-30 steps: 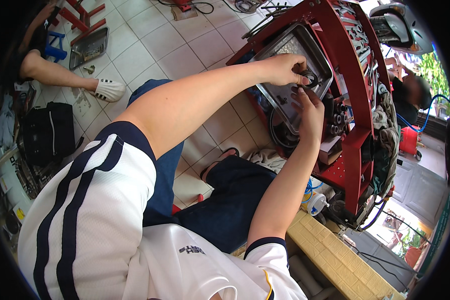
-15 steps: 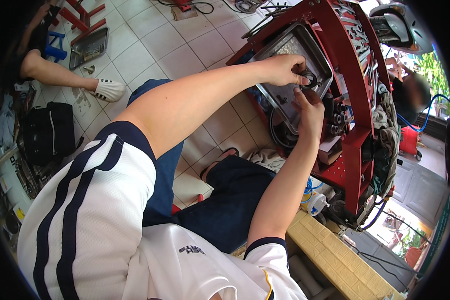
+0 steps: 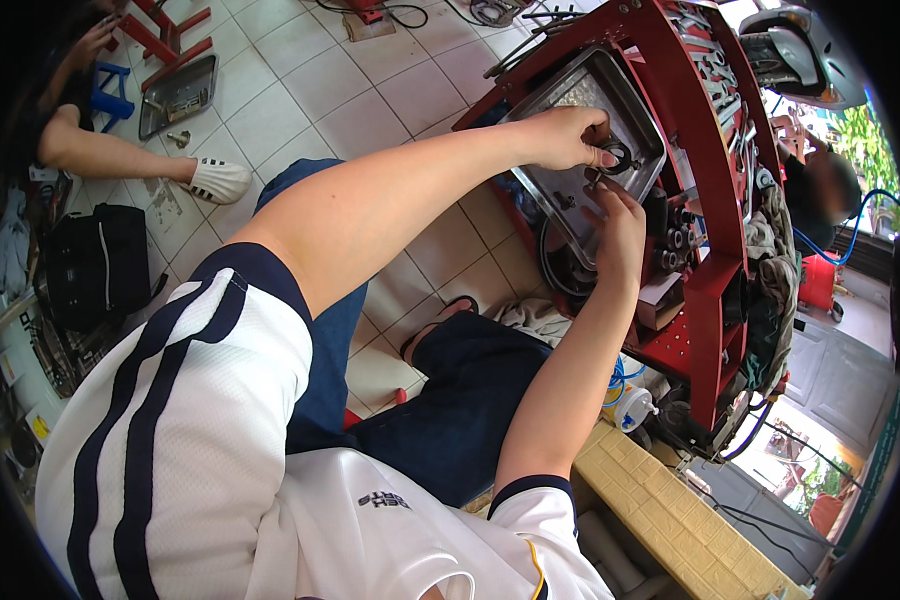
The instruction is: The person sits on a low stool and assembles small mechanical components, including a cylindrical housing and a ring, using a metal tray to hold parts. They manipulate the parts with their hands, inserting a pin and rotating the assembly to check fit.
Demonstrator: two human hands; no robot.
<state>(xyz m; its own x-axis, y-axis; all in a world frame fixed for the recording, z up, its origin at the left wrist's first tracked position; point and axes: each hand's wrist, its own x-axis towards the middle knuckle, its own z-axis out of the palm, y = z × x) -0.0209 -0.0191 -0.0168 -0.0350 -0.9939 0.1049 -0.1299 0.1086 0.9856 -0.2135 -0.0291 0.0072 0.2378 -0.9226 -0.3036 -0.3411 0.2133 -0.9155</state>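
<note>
Grip of the left hand [image 3: 570, 140]: thumb and finger are pinched together on a dark ring [image 3: 618, 155].
Grip of the right hand [image 3: 620, 222]: thumb and fingertips are bent close to each other, just below the ring. I cannot tell if they pinch something small.
Dark ring: it is up in the left fingers, over the metal tray [image 3: 630, 105].
What changed: one second ago the fingertips of both hands almost met. Now the right ones sit a bit lower, and the ring is easier to see. The other person's leg [image 3: 120, 155] has moved a little to the left.
Arms: the left arm reaches far across to the right, nearly straight. The right arm goes up, with its hand below the left hand.
Tray: it is gray and looks tilted, by the red cart [image 3: 705, 150]. Small dark bits lie in it.
Red cart: a row of wrenches [image 3: 715, 75] lies along its far side.
Floor [image 3: 330, 60]: pale square tiles. A black bag [image 3: 100, 270], a blue stool [image 3: 112, 95] and a striped white shoe [image 3: 220, 180] are on the left.
</note>
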